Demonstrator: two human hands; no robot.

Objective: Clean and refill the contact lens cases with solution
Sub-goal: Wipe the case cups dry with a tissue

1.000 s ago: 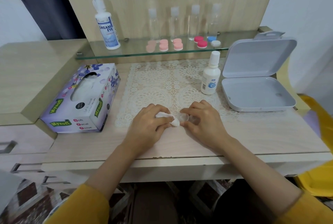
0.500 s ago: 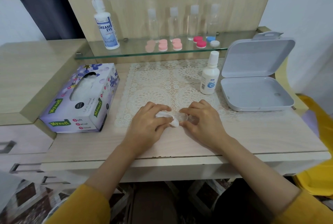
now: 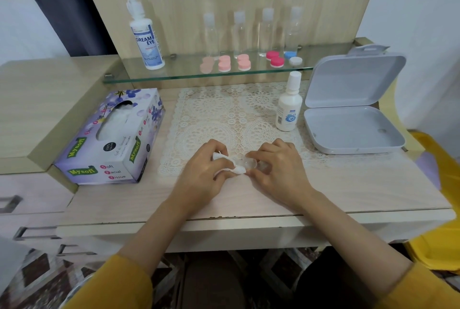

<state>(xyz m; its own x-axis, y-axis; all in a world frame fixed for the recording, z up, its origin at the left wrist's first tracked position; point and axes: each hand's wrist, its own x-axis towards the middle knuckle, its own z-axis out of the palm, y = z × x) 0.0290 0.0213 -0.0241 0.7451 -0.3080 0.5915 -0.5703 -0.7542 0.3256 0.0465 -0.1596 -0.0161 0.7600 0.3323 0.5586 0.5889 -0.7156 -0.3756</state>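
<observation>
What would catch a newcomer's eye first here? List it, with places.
At the front of the desk, the left hand presses a white tissue against a clear lens case held by the right hand. A purple tissue box sits to the left, an open grey box to the right. Pink, red and blue caps line the glass shelf behind.

Light wooden desk (image 3: 373,184), glass shelf (image 3: 179,74)

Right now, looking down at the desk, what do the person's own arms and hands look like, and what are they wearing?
Both the left hand and the right hand are bare, with no gloves and no rings, watch or bracelet visible. The forearms are uncovered as well. Mustard-yellow fabric sleeves are pushed up toward the elbows on both arms, plain with no visible pattern or markings.
</observation>
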